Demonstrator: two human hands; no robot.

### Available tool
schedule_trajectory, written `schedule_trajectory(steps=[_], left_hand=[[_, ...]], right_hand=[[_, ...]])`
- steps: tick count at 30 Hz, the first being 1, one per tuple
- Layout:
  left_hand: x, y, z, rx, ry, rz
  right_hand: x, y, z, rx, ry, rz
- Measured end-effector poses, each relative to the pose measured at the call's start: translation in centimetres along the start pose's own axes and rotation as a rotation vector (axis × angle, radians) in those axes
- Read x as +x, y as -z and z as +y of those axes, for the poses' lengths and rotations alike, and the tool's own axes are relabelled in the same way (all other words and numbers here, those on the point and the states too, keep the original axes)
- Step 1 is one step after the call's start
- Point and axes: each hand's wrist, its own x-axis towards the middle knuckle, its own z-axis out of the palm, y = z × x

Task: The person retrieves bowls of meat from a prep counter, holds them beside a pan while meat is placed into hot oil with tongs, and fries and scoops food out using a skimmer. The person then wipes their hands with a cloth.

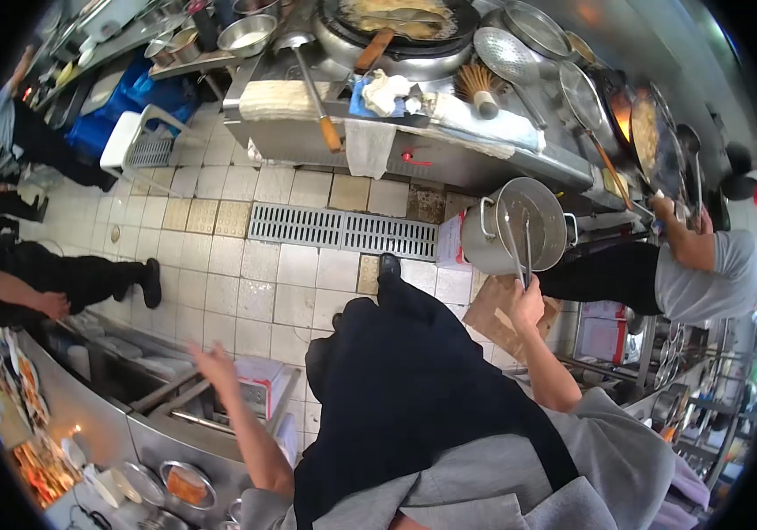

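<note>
My right hand (527, 300) is closed around the handles of long metal tongs (528, 247), whose far end reaches into a large metal pot (555, 199). The pot stands to the right, in front of the stove counter, with a handle on each side. Out to the left, my left hand (211, 362) has its fingers apart and holds nothing; it is over the edge of the steel counter (153, 433), near a box (257, 382). What lies at the bottom of the pot cannot be made out.
A pan of frying food (396, 19) is on the stove. A ladle (312, 97) overhangs the counter edge. A co-worker (705, 265) works at a wok on the right; other people stand at left. A white stool (135, 146) and floor grates (343, 230) are ahead.
</note>
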Motion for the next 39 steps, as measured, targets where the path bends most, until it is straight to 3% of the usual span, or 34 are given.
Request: schedule_trajectory(steps=[3, 5, 7, 9, 11, 14, 18, 20, 23, 30, 33, 36, 39], left_hand=[[-3.5, -2.4, 5.7, -0.066, 0.202, -0.567], [-6.4, -7.9, 0.6, 0.009, -0.16, -0.393], [-8.8, -9.7, -1.2, -0.005, -0.031, -0.538], [-11.6, -9.6, -2.7, -0.036, -0.025, -0.544], [-13.7, -9.6, -5.4, 0.191, 0.014, -0.593], [-15.6, -7.4, -6.9, 0.078, 0.258, -0.685], [-16.5, -4.5, -5.7, -0.164, 0.543, -0.649], [-17.6, -5.3, -8.8, -0.196, 0.536, -0.534], [-17.8, -6.3, -9.6, -0.334, 0.754, -0.524], [-18.7, -5.8, -4.9, -0.415, 0.737, -0.471], [-19.7, -5.0, -3.7, -0.317, 0.669, -0.486], [-20.8, -5.2, -3.6, -0.351, 0.782, -0.451], [-21.7, -6.0, -3.6, -0.38, 0.825, -0.411]], right_hand=[[0.9, -0.2, 0.1, -0.095, 0.086, -0.063], [2.2, -0.3, -0.1, -0.189, 0.163, -0.138], [4.0, -1.2, 0.5, -0.285, 0.295, -0.158], [5.9, -2.0, 0.8, -0.39, 0.417, -0.211], [8.3, -3.2, 0.4, -0.52, 0.503, -0.266], [11.1, -5.1, -0.8, -0.693, 0.693, -0.212], [14.4, -9.3, -2.9, -0.872, 0.663, -0.259], [14.3, -9.0, -6.1, -0.833, 0.754, -0.218], [13.9, -10.1, -11.8, -0.64, 0.828, -0.225], [14.4, -13.7, -22.6, -0.303, 0.836, -0.339], [15.6, -15.3, -25.7, -0.019, 0.694, -0.401], [16.3, -15.2, -29.9, 0.434, 0.505, -0.489], [17.9, -19.5, -32.1, 0.513, 0.422, -0.449]])
